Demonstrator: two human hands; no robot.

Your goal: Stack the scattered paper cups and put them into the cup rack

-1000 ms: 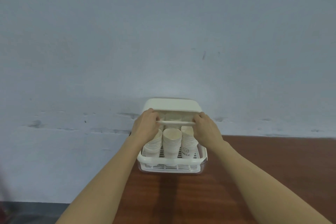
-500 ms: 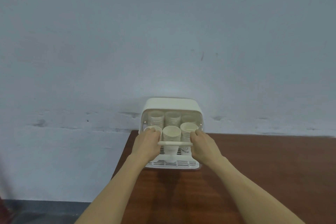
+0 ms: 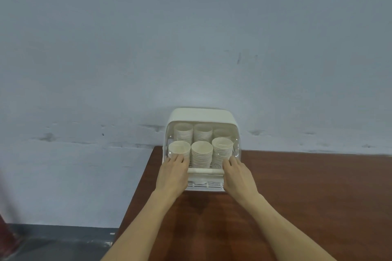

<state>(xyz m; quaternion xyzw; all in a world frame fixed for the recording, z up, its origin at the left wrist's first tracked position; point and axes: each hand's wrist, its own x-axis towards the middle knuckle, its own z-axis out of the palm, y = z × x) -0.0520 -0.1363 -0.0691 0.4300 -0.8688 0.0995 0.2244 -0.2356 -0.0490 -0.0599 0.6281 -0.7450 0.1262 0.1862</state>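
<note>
1. Both bare forearms reach forward, converging slightly.
2. Left hand (image 3: 172, 172) lies palm down, fingers extended forward and close together.
3. Right hand (image 3: 238, 175) mirrors it, fingers likewise extended.

Both forearms cut off at the frame's bottom edge; table (image 3: 307, 197) cut off right and bottom; print on the front right cup stack (image 3: 221, 152) too small to read; rack's front corners (image 3: 203, 184) hidden behind both hands

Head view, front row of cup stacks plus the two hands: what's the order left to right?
Left hand → left stack → middle stack → right stack → right hand.
</note>
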